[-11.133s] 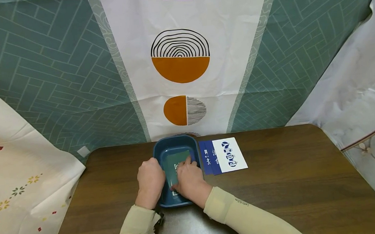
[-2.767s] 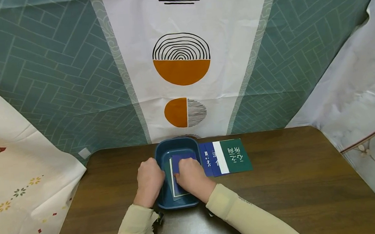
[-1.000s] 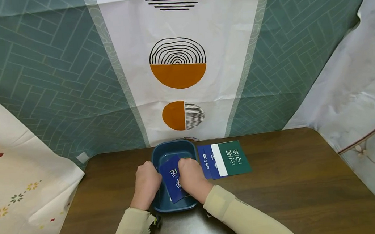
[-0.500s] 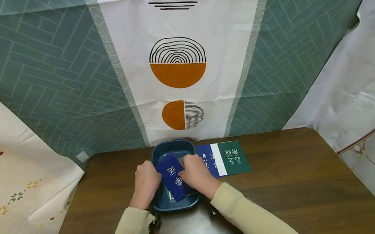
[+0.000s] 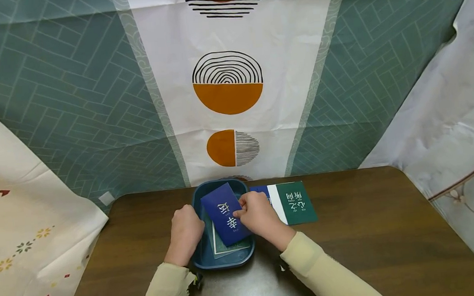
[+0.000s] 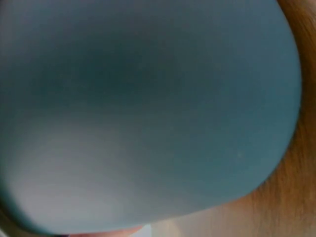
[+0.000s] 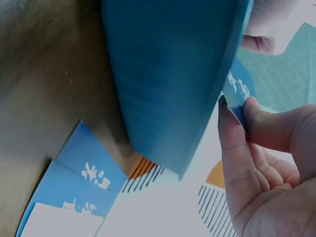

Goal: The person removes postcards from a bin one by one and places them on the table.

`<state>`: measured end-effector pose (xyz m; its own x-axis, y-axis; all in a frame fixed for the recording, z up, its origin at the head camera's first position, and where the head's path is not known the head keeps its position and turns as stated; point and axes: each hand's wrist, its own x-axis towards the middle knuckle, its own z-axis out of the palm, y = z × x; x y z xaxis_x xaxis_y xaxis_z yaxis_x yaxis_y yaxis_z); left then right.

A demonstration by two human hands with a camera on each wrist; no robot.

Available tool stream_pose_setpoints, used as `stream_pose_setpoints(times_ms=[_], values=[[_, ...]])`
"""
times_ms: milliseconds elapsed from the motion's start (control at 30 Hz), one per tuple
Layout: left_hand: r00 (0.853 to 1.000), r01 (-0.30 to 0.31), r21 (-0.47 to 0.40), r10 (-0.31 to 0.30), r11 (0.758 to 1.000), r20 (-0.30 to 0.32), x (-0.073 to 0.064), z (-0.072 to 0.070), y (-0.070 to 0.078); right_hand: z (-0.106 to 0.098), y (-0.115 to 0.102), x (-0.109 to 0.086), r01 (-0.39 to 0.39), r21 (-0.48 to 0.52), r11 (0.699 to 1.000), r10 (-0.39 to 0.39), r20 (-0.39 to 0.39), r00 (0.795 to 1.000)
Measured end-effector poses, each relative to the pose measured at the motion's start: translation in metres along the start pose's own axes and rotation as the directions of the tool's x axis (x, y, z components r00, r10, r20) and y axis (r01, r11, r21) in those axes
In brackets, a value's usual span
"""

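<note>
Pinching a blue card (image 5: 226,216) lettered with white Chinese characters by its right edge, a right hand (image 5: 262,212) holds it slanted over a dark blue rectangular tray (image 5: 205,256), as seen from the head camera. The left hand (image 5: 186,229) is clenched at the tray's left rim, apparently gripping it. Handling it well would likely call for that steadying hold, a light pinch near the edge so the card does not bend, and room between it and the cards beneath. Inside the tray, a white-bordered green card (image 5: 224,249) lies partly covered. On the wooden table (image 5: 371,244), just beside the tray, a lettered green card (image 5: 298,203) overlaps a white card (image 5: 275,198), with blue cards (image 5: 260,189) under that.

From the left wrist, the tray's blurred outer surface (image 6: 173,123) fills most of the view; the left hand's grip cannot be told there.

From the right wrist, thumb (image 7: 271,123) and forefinger (image 7: 234,148) squeeze the card's corner beyond the tray wall, and the left hand's curled fingers sit against the rim.
</note>
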<state>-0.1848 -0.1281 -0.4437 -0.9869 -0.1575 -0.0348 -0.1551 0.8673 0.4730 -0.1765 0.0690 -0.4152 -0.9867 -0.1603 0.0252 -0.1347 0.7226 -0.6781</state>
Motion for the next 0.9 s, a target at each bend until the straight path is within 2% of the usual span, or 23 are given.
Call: stream_pose_setpoints(times_ms=[133,367,567,900], values=[[1.0,-0.001,-0.008,0.001,1.0,0.006,0.0,0.0,0.001,-0.009,0.003,-0.003,0.005,0.02,1.0,-0.004,-0.022,1.0],[1.0,-0.013,-0.007,0.013,1.0,-0.005,-0.001,-0.001,0.002,-0.026,0.011,-0.006,-0.029,0.079,0.996,0.034,-0.07,0.997],[1.0,-0.007,0.007,0.007,1.0,-0.008,-0.002,-0.001,0.003,-0.04,0.017,-0.009,-0.018,0.082,0.996,0.03,-0.15,0.988],[1.0,0.005,0.011,-0.004,1.0,-0.014,-0.002,0.001,0.004,-0.062,0.03,-0.009,-0.063,0.078,0.995,0.077,-0.203,0.976]])
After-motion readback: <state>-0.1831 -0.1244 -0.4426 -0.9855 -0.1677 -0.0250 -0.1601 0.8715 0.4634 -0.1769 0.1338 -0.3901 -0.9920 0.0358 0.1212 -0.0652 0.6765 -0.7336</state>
